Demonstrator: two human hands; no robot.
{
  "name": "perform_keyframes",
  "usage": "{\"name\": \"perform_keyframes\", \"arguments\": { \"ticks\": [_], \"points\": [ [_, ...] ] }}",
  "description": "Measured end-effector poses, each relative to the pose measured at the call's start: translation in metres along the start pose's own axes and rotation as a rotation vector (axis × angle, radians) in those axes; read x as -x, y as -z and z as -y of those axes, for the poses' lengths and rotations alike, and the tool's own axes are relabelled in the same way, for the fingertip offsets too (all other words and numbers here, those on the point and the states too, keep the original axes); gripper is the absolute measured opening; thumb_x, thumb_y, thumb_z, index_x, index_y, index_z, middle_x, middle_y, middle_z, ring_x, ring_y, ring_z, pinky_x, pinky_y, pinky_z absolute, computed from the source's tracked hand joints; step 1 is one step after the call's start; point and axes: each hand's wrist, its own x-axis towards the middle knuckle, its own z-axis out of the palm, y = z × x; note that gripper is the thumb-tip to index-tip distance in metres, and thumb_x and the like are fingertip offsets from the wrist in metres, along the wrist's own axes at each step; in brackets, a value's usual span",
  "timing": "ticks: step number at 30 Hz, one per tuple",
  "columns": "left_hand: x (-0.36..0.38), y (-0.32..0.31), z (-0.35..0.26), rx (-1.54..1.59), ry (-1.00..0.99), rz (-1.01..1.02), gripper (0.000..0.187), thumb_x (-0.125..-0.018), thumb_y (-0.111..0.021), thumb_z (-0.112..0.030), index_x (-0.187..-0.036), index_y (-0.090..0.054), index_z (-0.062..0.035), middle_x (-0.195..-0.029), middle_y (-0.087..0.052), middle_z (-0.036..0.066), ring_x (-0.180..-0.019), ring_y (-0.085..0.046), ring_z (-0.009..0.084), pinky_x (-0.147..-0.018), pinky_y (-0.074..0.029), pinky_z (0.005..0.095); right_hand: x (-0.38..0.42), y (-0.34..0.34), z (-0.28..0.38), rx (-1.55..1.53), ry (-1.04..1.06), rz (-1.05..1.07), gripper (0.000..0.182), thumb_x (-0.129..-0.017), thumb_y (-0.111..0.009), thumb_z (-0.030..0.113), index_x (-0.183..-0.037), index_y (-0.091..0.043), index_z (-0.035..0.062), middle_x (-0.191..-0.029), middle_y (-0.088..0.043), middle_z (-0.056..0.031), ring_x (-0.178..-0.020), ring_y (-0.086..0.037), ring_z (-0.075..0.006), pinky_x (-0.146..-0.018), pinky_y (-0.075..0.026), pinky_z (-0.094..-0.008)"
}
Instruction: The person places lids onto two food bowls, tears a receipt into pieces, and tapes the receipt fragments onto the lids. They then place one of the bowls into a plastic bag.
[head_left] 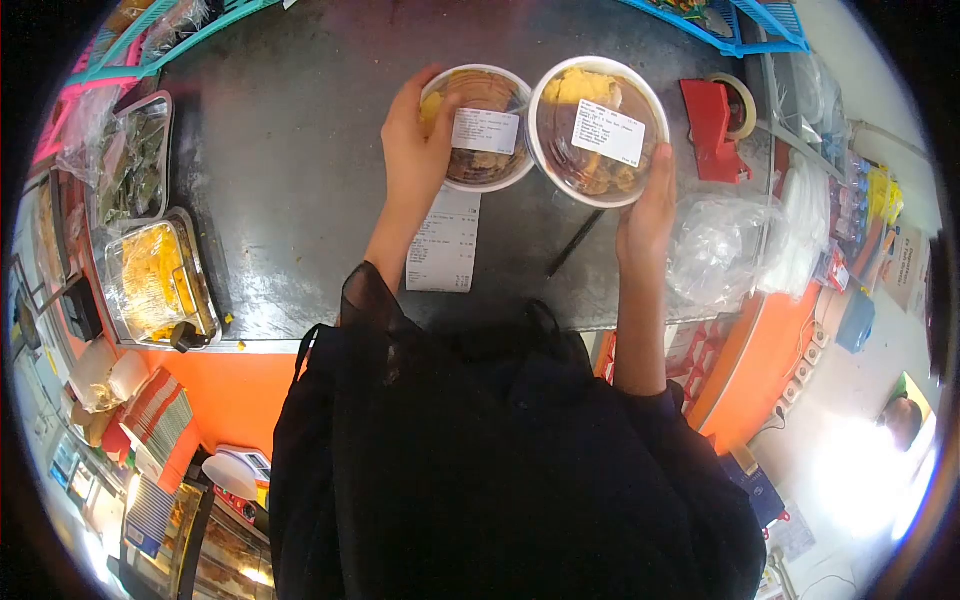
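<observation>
Two round lidded food bowls are in front of me over the metal counter. My left hand [418,130] is closed around the left side of one food bowl [485,170], with its thumb on the lid near the white label [485,131]. The other food bowl [560,135] is higher and closer to the camera, its rim overlapping the first. My right hand [648,205] grips this bowl by its lower right edge. Yellow and brown food shows through both clear lids. A printed receipt [440,250] lies below the left bowl, and a black pen [575,245] rests below the right one.
A red tape dispenser [710,130] with a tape roll [740,105] stands at the right. Clear plastic bags [715,250] lie nearby. At the left are a tray of yellow food [150,275] and a tray of dark green items [135,165]. Blue baskets [740,45] edge the far side.
</observation>
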Motion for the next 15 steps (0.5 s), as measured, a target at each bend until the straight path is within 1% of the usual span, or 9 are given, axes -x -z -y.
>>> {"name": "perform_keyframes", "arguments": {
  "ticks": [1, 2, 4, 5, 7, 8, 10, 14, 15],
  "points": [
    [-0.002, 0.001, -0.003, -0.109, -0.180, -0.130, 0.039, -0.079, -0.065, -0.018, -0.114, -0.053, -0.0060, -0.108, -0.055, 0.014, -0.099, -0.054, 0.0268, -0.083, -0.044, 0.0358, 0.000, 0.000, -0.001, -0.015, -0.006, -0.010, 0.047, -0.096, -0.033, 0.032, -0.126, -0.036, -0.0038, -0.123, -0.045, -0.0132, -0.112, -0.046, -0.0185, -0.094, -0.037, -0.0315],
    [0.000, 0.004, -0.007, -0.109, -0.184, -0.131, 0.039, -0.079, -0.065, -0.018, -0.114, -0.053, -0.0060, -0.108, -0.055, 0.014, -0.099, -0.054, 0.0268, -0.083, -0.044, 0.0358, -0.001, 0.001, -0.002, -0.017, -0.003, -0.010, 0.047, -0.096, -0.033, 0.032, -0.126, -0.036, -0.0038, -0.123, -0.045, -0.0132, -0.112, -0.046, -0.0185, -0.094, -0.037, -0.0315],
    [0.011, 0.014, -0.019, -0.574, -0.363, -0.053, 0.035, -0.078, -0.064, -0.014, -0.110, -0.057, -0.0068, -0.106, -0.054, 0.012, -0.098, -0.051, 0.0289, -0.084, -0.041, 0.0375, -0.003, 0.005, -0.005, 0.066, 0.022, 0.012, 0.047, -0.096, -0.033, 0.032, -0.126, -0.036, -0.0038, -0.122, -0.045, -0.0131, -0.112, -0.045, -0.0181, -0.094, -0.037, -0.0316],
    [0.015, 0.015, -0.022, -0.573, -0.363, -0.050, 0.035, -0.078, -0.064, -0.014, -0.110, -0.057, -0.0068, -0.106, -0.054, 0.012, -0.098, -0.051, 0.0289, -0.084, -0.041, 0.0375, -0.003, 0.005, -0.005, 0.066, 0.021, 0.010, 0.047, -0.096, -0.033, 0.032, -0.126, -0.036, -0.0038, -0.122, -0.045, -0.0131, -0.112, -0.045, -0.0181, -0.094, -0.037, -0.0316],
    [0.023, 0.017, -0.025, -0.530, -0.334, 0.094, 0.032, -0.074, -0.065, -0.014, -0.105, -0.059, -0.0068, -0.103, -0.055, 0.008, -0.090, -0.053, 0.0261, -0.074, -0.043, 0.0353, -0.002, 0.002, -0.004, 0.039, 0.011, -0.019, 0.047, -0.096, -0.034, 0.033, -0.126, -0.036, -0.0037, -0.121, -0.046, -0.0131, -0.112, -0.045, -0.0182, -0.094, -0.037, -0.0318],
    [0.023, 0.019, -0.026, -0.535, -0.329, 0.097, 0.032, -0.074, -0.065, -0.014, -0.105, -0.059, -0.0068, -0.103, -0.055, 0.008, -0.090, -0.053, 0.0261, -0.074, -0.043, 0.0353, 0.000, 0.001, -0.001, 0.039, 0.003, -0.017, 0.047, -0.096, -0.034, 0.033, -0.126, -0.036, -0.0037, -0.121, -0.046, -0.0131, -0.112, -0.045, -0.0182, -0.094, -0.037, -0.0318],
    [0.020, 0.022, -0.027, -0.503, -0.281, 0.161, 0.029, -0.075, -0.065, -0.015, -0.102, -0.061, -0.0060, -0.097, -0.056, 0.008, -0.088, -0.055, 0.0264, -0.074, -0.044, 0.0361, 0.002, -0.003, 0.003, -0.045, -0.034, -0.001, 0.048, -0.096, -0.034, 0.033, -0.126, -0.035, -0.0036, -0.121, -0.046, -0.0133, -0.112, -0.046, -0.0183, -0.093, -0.037, -0.0319],
    [0.008, 0.023, -0.034, -0.472, -0.263, 0.185, 0.029, -0.074, -0.065, -0.016, -0.101, -0.061, -0.0053, -0.092, -0.058, 0.010, -0.086, -0.055, 0.0269, -0.075, -0.046, 0.0365, 0.004, -0.004, 0.004, -0.008, 0.006, 0.015, 0.048, -0.096, -0.034, 0.033, -0.126, -0.035, -0.0032, -0.120, -0.046, -0.0133, -0.111, -0.046, -0.0185, -0.093, -0.038, -0.0319],
    [0.007, 0.023, -0.035, -0.495, -0.251, 0.234, 0.029, -0.074, -0.065, -0.015, -0.101, -0.062, -0.0051, -0.093, -0.058, 0.011, -0.087, -0.056, 0.0280, -0.075, -0.046, 0.0369, 0.003, -0.005, 0.004, -0.016, -0.005, 0.003, 0.047, -0.096, -0.034, 0.033, -0.126, -0.036, -0.0031, -0.120, -0.046, -0.0132, -0.111, -0.046, -0.0185, -0.092, -0.038, -0.0320]
  ]
}}
